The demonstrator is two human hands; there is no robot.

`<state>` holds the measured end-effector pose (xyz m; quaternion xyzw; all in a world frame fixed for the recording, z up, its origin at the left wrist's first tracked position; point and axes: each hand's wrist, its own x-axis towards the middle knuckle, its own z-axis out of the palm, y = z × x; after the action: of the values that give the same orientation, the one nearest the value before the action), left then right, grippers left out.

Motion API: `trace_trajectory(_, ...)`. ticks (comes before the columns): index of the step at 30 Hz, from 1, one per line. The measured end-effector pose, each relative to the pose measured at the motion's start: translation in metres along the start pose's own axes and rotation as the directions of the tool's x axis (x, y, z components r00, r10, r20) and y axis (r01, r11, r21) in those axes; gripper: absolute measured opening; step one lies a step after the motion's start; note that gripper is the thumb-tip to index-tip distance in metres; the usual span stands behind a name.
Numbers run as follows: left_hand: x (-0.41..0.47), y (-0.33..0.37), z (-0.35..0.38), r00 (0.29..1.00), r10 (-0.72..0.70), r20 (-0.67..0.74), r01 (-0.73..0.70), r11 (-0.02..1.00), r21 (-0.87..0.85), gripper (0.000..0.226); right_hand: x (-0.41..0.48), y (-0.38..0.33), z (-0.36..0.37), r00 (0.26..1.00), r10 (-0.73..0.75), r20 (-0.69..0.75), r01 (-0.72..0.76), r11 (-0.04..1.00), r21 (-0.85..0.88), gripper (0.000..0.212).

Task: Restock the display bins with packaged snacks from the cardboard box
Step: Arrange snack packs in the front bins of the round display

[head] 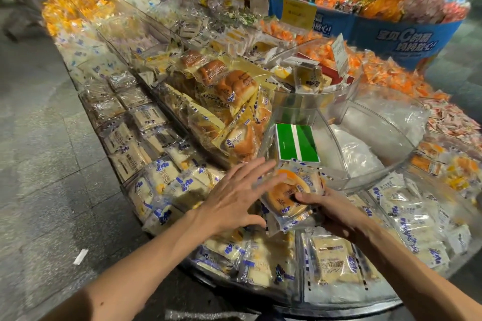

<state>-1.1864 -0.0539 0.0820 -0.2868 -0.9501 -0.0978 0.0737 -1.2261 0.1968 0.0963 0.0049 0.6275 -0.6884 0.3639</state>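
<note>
Being pinched at its near edge by the right hand (336, 212), with the left hand (234, 198) spread open beside it, the bun packet (287, 194) is held over the front bins (326, 307) and is thought to be light, soft and slippery, best gripped gently by its sides

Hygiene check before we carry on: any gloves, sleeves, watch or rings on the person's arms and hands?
No. The left hand and right hand are bare: no gloves, no visible rings, no watch or band at either wrist. Both forearms are uncovered to the frame's edge; no sleeve shows.
</note>
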Motion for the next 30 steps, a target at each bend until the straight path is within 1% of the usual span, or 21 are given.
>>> trace_trajectory(2, 0.002, 0.005, -0.004, 0.995, 0.104, -0.008, -0.102, 0.988, 0.114, 0.124, 0.004, -0.001, 0.011, 0.998, -0.01, 0.065, 0.009, 1.0, 0.02, 0.046)
trace_trajectory(3, 0.002, 0.009, -0.006, 0.992, 0.123, -0.003, -0.122, 0.983, 0.136, 0.124, 0.005, -0.002, 0.016, 0.996, -0.023, 0.091, 0.022, 1.0, 0.014, 0.046)
trace_trajectory(4, 0.001, 0.01, -0.008, 0.992, 0.127, 0.005, -0.127, 0.984, 0.128, 0.121, 0.007, -0.003, 0.02, 0.994, -0.037, 0.105, 0.037, 0.999, 0.001, 0.046)
trace_trajectory(6, -0.002, 0.011, -0.01, 0.994, 0.109, 0.024, -0.11, 0.992, 0.058, 0.113, 0.009, -0.005, 0.028, 0.994, -0.043, 0.102, 0.046, 0.999, -0.025, 0.05)
trace_trajectory(8, -0.007, 0.01, -0.011, 0.996, 0.086, 0.001, -0.086, 0.996, 0.007, 0.111, 0.013, -0.006, 0.031, 0.994, -0.046, 0.1, 0.048, 0.998, -0.027, 0.052)
trace_trajectory(10, -0.013, 0.008, -0.012, 0.998, 0.036, -0.046, -0.036, 0.999, -0.005, 0.119, 0.01, -0.009, 0.034, 0.996, -0.037, 0.084, 0.041, 0.998, -0.05, 0.036)
trace_trajectory(11, -0.016, 0.008, -0.013, 0.999, -0.008, -0.042, 0.007, 1.0, -0.024, 0.119, 0.01, -0.011, 0.036, 0.995, -0.037, 0.098, 0.041, 0.998, -0.037, 0.029)
trace_trajectory(13, -0.02, 0.008, -0.016, 0.993, -0.116, 0.036, 0.119, 0.986, -0.118, 0.102, 0.008, -0.01, 0.032, 0.997, -0.015, 0.076, 0.016, 1.0, -0.013, 0.032)
trace_trajectory(14, -0.021, 0.008, -0.017, 0.986, -0.152, 0.075, 0.164, 0.97, -0.182, 0.091, 0.007, -0.01, 0.03, 0.997, -0.008, 0.072, 0.009, 1.0, -0.006, 0.038)
trace_trajectory(16, -0.02, 0.01, -0.02, 0.975, -0.202, 0.094, 0.222, 0.921, -0.321, 0.066, 0.007, -0.007, 0.028, 0.999, -0.011, 0.051, 0.012, 1.0, -0.016, 0.055)
trace_trajectory(17, -0.018, 0.014, -0.026, 0.973, -0.217, 0.081, 0.231, 0.89, -0.393, 0.053, 0.008, -0.004, 0.025, 0.999, -0.009, 0.043, 0.01, 1.0, -0.021, 0.061)
trace_trajectory(18, -0.016, 0.018, -0.032, 0.969, -0.238, 0.063, 0.24, 0.854, -0.461, 0.047, 0.008, -0.002, 0.022, 0.999, -0.006, 0.044, 0.007, 1.0, -0.02, 0.065)
trace_trajectory(19, -0.015, 0.023, -0.038, 0.961, -0.268, 0.063, 0.26, 0.808, -0.529, 0.047, 0.006, -0.004, 0.022, 0.999, -0.004, 0.041, 0.005, 1.0, -0.019, 0.066)
trace_trajectory(20, -0.013, 0.026, -0.042, 0.948, -0.307, 0.081, 0.294, 0.75, -0.593, 0.051, 0.004, -0.004, 0.019, 0.999, -0.007, 0.043, 0.008, 1.0, -0.014, 0.064)
trace_trajectory(22, -0.008, 0.027, -0.045, 0.903, -0.406, 0.142, 0.379, 0.597, -0.707, 0.058, 0.002, -0.004, 0.012, 0.999, 0.0, 0.046, 0.0, 1.0, 0.014, 0.058)
trace_trajectory(23, -0.005, 0.024, -0.041, 0.871, -0.466, 0.155, 0.413, 0.524, -0.745, 0.063, -0.001, -0.004, 0.008, 0.999, 0.014, 0.036, -0.016, 0.999, 0.037, 0.055)
trace_trajectory(25, 0.002, 0.019, -0.035, 0.79, -0.593, 0.157, 0.473, 0.425, -0.772, 0.075, -0.003, 0.0, -0.002, 0.999, 0.038, 0.012, -0.039, 0.996, 0.074, 0.056)
trace_trajectory(26, 0.006, 0.016, -0.031, 0.759, -0.629, 0.167, 0.49, 0.384, -0.783, 0.084, -0.004, 0.001, -0.007, 0.999, 0.042, 0.0, -0.042, 0.996, 0.08, 0.059)
trace_trajectory(28, 0.014, 0.015, -0.026, 0.727, -0.649, 0.222, 0.494, 0.27, -0.827, 0.099, -0.006, 0.003, -0.016, 0.998, 0.059, -0.034, -0.056, 0.995, 0.086, 0.063)
trace_trajectory(29, 0.018, 0.016, -0.022, 0.712, -0.656, 0.251, 0.485, 0.201, -0.851, 0.097, -0.008, 0.004, -0.021, 0.996, 0.072, -0.043, -0.067, 0.993, 0.1, 0.064)
trace_trajectory(30, 0.023, 0.018, -0.021, 0.697, -0.663, 0.273, 0.468, 0.132, -0.874, 0.087, -0.009, 0.006, -0.027, 0.995, 0.081, -0.051, -0.075, 0.991, 0.115, 0.063)
